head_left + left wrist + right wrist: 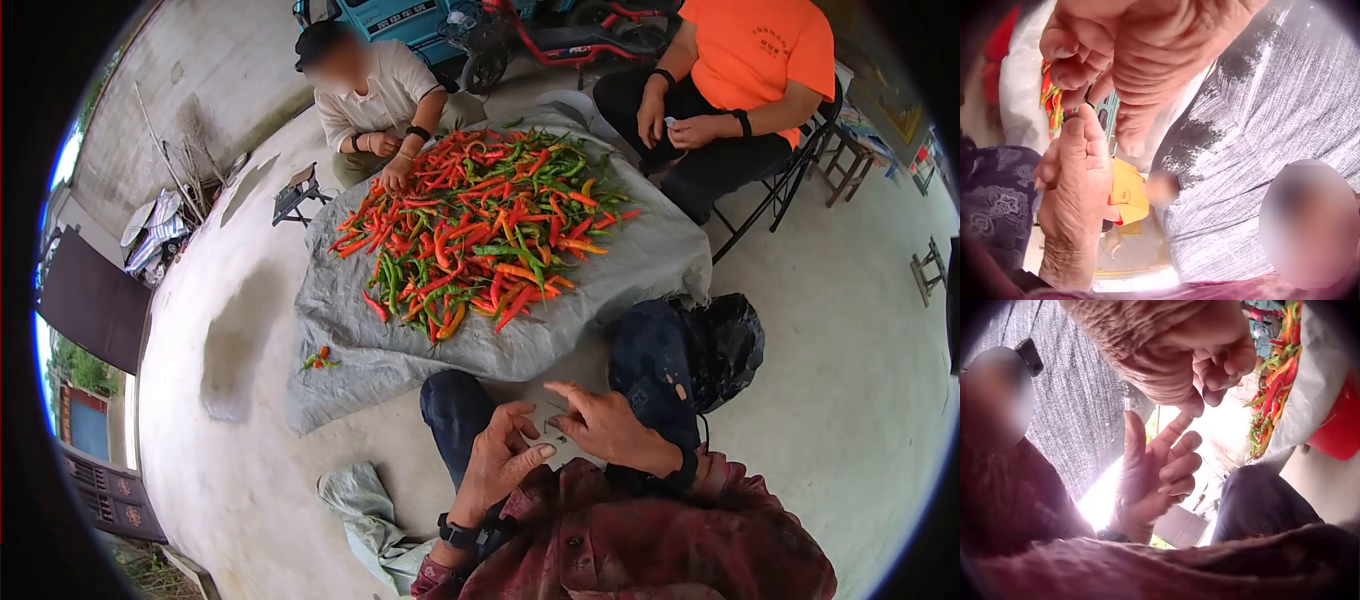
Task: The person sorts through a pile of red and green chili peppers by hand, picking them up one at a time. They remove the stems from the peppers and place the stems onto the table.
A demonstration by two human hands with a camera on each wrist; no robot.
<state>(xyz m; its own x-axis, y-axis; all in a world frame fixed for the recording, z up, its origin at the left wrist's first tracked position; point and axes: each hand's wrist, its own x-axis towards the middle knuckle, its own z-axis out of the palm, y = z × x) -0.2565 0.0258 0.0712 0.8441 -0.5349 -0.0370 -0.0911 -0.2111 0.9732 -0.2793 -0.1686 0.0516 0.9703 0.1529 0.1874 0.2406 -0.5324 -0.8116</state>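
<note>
My left hand is raised over my lap, its fingers loosely bent and the thumb apart from them. Facing it, my right hand has its forefinger stretched out toward the left, the other fingers bent below. In the right wrist view the left hand spreads its thumb and fingers, close by the right fingertips. A thin dark bit shows by the fingers in the left wrist view; I cannot tell whether a hand holds it. Beyond my knees lies a heap of red, green and orange chili peppers on a grey sheet.
Across the heap, a person in a light shirt reaches into the peppers. Another in an orange shirt sits at the right, hands together. A black plastic bag lies beside my right knee. A few peppers lie apart at the sheet's left.
</note>
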